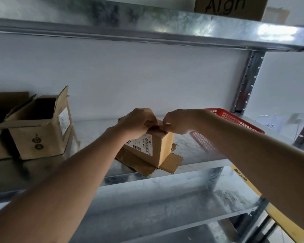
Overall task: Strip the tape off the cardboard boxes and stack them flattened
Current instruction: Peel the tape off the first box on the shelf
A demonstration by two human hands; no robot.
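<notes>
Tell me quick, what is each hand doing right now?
Left hand: fingers curled over the top of the small cardboard box, gripping it.
Right hand: pinching something at the box's top edge, probably tape.

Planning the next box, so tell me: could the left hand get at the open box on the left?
Probably yes. The left hand is busy gripping the small box, but bare shelf lies between it and the open box.

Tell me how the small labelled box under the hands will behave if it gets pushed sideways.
The small labelled box probably slides easily: it sits on flattened cardboard. It may tip, standing taller than wide. Likely light, since its bottom flaps are splayed open.
</notes>
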